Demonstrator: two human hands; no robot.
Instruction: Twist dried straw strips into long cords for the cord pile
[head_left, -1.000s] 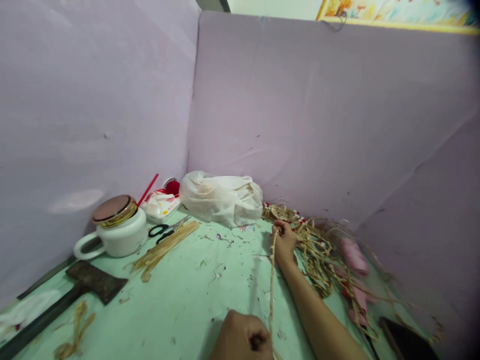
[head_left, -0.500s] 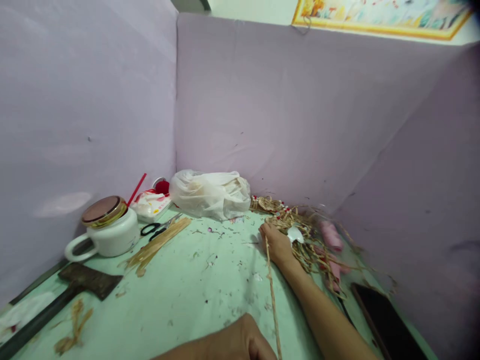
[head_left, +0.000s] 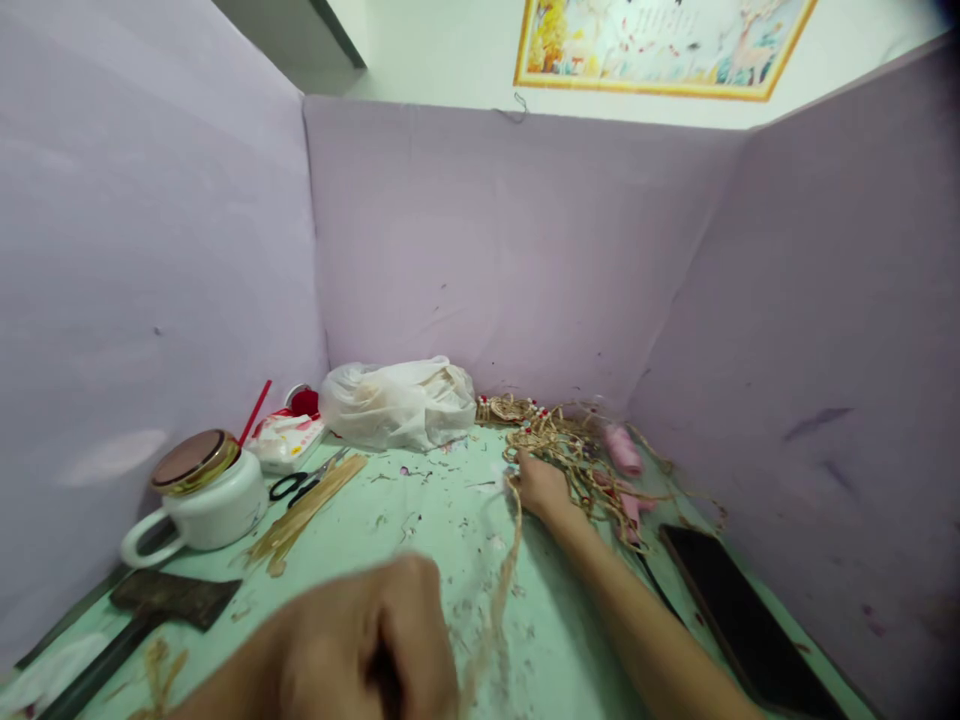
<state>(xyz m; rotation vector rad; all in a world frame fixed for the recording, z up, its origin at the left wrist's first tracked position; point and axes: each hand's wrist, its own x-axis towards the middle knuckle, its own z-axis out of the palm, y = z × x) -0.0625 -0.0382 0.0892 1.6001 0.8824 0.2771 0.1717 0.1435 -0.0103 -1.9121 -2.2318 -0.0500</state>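
My right hand (head_left: 541,487) reaches far across the green table (head_left: 420,560) and pinches the far end of a tan straw cord (head_left: 512,545) at the edge of a tangled heap of straw cords (head_left: 577,462). The cord runs back towards me, slack and blurred. My left hand (head_left: 360,645) is close to the camera, fingers curled into a fist at the cord's near end; motion blur hides whether the cord is inside it.
A white lidded mug (head_left: 199,490), black scissors (head_left: 292,484), a bundle of straw strips (head_left: 304,510) and a cleaver (head_left: 142,615) lie left. A white plastic bag (head_left: 397,402) sits at the back. Pink rolls (head_left: 622,450) and a black phone (head_left: 739,625) lie right. Purple panels wall three sides.
My left hand has risen and moved left, nearer the camera. The cord has gone from taut to slack and curved. The view has tilted upward; my right hand stays at the heap.
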